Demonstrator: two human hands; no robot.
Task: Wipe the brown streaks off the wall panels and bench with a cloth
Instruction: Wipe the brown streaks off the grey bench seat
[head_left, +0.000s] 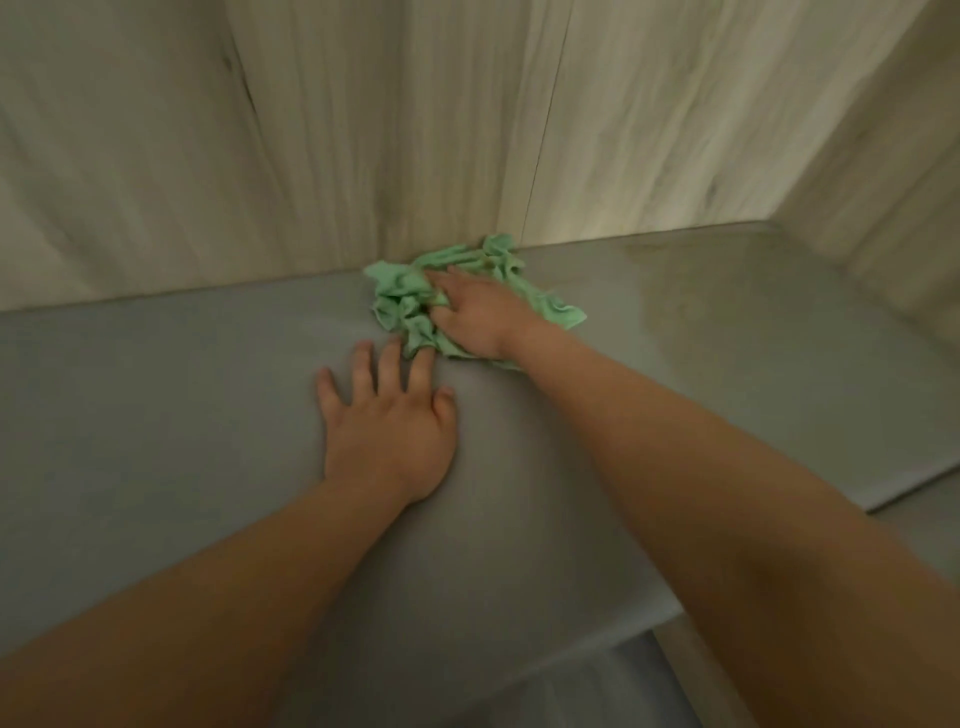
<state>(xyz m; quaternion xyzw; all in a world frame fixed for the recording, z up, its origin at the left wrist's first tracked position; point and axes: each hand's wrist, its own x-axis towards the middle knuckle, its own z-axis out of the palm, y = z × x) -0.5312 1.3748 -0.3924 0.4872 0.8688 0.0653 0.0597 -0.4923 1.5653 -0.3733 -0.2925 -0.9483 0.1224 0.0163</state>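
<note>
one crumpled green cloth (400, 301) lies at the back of the grey bench (156, 389), touching the wall panels (363, 130). right hand (480, 325) grips it, fingers curled into the folds; left hand (387, 431) rests flat, fingers spread. wiping seems underway; blur hides any brown streaks left.

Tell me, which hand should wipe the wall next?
Probably the right. The right hand grips the cloth, bunched at the foot of the wall; the left hand lies flat on the bench, holding nothing.
</note>
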